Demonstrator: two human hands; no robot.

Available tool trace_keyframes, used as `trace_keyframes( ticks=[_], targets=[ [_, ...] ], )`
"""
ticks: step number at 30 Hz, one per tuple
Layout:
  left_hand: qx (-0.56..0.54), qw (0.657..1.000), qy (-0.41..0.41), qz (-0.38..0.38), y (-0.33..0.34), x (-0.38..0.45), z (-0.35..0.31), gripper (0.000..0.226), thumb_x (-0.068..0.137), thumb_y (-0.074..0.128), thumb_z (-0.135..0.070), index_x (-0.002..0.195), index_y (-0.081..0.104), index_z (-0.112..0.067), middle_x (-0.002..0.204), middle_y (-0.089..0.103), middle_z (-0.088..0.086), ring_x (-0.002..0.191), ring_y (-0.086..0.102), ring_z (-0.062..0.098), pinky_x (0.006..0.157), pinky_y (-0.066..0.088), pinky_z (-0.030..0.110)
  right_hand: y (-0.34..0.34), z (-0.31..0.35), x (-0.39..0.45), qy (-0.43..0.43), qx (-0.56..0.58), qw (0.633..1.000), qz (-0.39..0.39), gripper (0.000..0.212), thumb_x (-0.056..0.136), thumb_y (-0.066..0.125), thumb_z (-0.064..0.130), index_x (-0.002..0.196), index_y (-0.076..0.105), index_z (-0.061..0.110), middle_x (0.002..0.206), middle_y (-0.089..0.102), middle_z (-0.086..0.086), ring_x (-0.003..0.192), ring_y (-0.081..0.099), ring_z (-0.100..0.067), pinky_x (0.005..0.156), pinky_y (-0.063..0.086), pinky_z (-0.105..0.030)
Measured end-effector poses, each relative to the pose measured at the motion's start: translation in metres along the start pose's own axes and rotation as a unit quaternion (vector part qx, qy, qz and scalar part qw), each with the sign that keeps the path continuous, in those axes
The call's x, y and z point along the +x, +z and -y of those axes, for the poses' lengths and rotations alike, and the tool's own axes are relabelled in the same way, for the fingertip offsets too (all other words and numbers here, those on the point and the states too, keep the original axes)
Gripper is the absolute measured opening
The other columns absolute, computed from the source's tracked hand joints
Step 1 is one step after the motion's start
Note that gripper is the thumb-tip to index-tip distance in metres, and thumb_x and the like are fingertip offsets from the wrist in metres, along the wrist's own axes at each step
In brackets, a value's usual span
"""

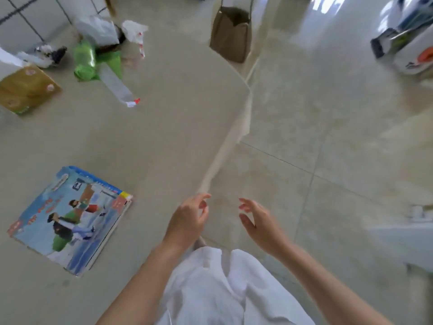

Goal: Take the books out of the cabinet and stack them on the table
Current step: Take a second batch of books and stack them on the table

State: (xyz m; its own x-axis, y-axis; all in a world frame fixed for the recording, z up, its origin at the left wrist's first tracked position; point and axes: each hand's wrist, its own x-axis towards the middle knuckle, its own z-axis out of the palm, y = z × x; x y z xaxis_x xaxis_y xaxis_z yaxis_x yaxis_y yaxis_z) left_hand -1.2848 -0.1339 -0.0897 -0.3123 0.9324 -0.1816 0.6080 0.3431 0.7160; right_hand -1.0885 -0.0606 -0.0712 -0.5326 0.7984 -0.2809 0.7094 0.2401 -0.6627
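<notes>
A small stack of picture books (70, 219) with a blue illustrated cover lies flat on the pale table (164, 137), at the lower left. My left hand (189, 219) hovers over the table's right edge, fingers loosely curled and holding nothing. My right hand (255, 221) is beside it over the floor, fingers spread and empty. Both hands are well to the right of the books. The cabinet is not in view.
At the table's far left lie a cardboard box (25, 89), green and white plastic bags (93, 52) and a clear bottle (117, 85). A brown paper bag (230, 34) stands at the far edge. Tiled floor (328, 113) spreads right, with white containers (407, 43) at the top right.
</notes>
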Motion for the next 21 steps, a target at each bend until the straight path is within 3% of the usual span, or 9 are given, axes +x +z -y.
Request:
trace_keyframes(
  ticks=[3, 7, 11, 13, 15, 17, 21],
  targets=[
    [0.006, 0.996, 0.06, 0.062, 0.04, 0.002, -0.044, 0.036, 0.085, 0.063, -0.011, 0.119, 0.062, -0.022, 0.088, 0.068, -0.005, 0.083, 0.064, 0.016, 0.081, 0.053, 0.033, -0.025, -0.043, -0.047, 0.077, 0.03, 0.995, -0.056, 0.037, 0.093, 0.058, 0.013, 0.13, 0.054, 0.008, 0.112, 0.067, -0.005, 0.104, 0.063, -0.017, 0.086, 0.035, -0.011],
    [0.03, 0.982, 0.137, 0.124, 0.101, -0.004, -0.101, 0.041, 0.082, 0.064, -0.006, 0.12, 0.062, -0.019, 0.084, 0.06, -0.015, 0.086, 0.061, 0.014, 0.08, 0.05, 0.029, -0.055, -0.101, -0.11, 0.148, 0.064, 0.981, -0.109, 0.039, 0.094, 0.056, 0.015, 0.133, 0.052, 0.01, 0.115, 0.066, -0.003, 0.107, 0.061, -0.016, 0.095, 0.043, -0.023],
    [0.041, 0.957, 0.221, 0.186, 0.187, -0.032, -0.172, 0.036, 0.081, 0.066, -0.002, 0.115, 0.065, -0.013, 0.081, 0.059, -0.016, 0.078, 0.06, 0.013, 0.075, 0.05, 0.029, -0.086, -0.172, -0.2, 0.223, 0.092, 0.958, -0.155, 0.041, 0.095, 0.055, 0.017, 0.135, 0.05, 0.011, 0.117, 0.065, -0.003, 0.109, 0.06, -0.016, 0.095, 0.042, -0.023],
    [0.033, 0.948, 0.227, 0.223, 0.233, -0.052, -0.207, 0.032, 0.083, 0.065, -0.003, 0.113, 0.065, -0.016, 0.078, 0.058, -0.019, 0.071, 0.055, 0.004, 0.071, 0.045, 0.019, -0.099, -0.208, -0.244, 0.255, 0.098, 0.946, -0.172, 0.04, 0.095, 0.053, 0.018, 0.135, 0.05, 0.012, 0.119, 0.065, -0.003, 0.111, 0.06, -0.018, 0.096, 0.044, -0.027],
    [0.029, 0.938, 0.23, 0.256, 0.278, -0.075, -0.242, 0.03, 0.083, 0.064, -0.007, 0.11, 0.065, -0.02, 0.077, 0.059, -0.018, 0.068, 0.053, -0.001, 0.069, 0.045, 0.016, -0.113, -0.24, -0.286, 0.289, 0.105, 0.932, -0.191, 0.04, 0.095, 0.052, 0.019, 0.134, 0.05, 0.012, 0.121, 0.064, -0.005, 0.112, 0.061, -0.023, 0.097, 0.045, -0.032],
    [0.023, 0.923, 0.242, 0.298, 0.318, -0.098, -0.273, 0.029, 0.083, 0.065, -0.006, 0.109, 0.065, -0.02, 0.077, 0.062, -0.012, 0.065, 0.055, -0.001, 0.069, 0.047, 0.022, -0.128, -0.264, -0.326, 0.326, 0.12, 0.911, -0.221, 0.039, 0.095, 0.052, 0.018, 0.134, 0.051, 0.011, 0.122, 0.064, -0.007, 0.112, 0.06, -0.024, 0.097, 0.044, -0.032],
    [0.054, 0.873, 0.285, 0.392, 0.383, -0.127, -0.337, 0.031, 0.083, 0.067, -0.002, 0.109, 0.066, -0.02, 0.075, 0.062, -0.013, 0.071, 0.057, -0.009, 0.066, 0.04, 0.007, -0.155, -0.301, -0.389, 0.383, 0.166, 0.853, -0.313, 0.037, 0.095, 0.052, 0.018, 0.131, 0.053, 0.009, 0.119, 0.064, -0.009, 0.11, 0.06, -0.023, 0.094, 0.043, -0.028]
  ],
)
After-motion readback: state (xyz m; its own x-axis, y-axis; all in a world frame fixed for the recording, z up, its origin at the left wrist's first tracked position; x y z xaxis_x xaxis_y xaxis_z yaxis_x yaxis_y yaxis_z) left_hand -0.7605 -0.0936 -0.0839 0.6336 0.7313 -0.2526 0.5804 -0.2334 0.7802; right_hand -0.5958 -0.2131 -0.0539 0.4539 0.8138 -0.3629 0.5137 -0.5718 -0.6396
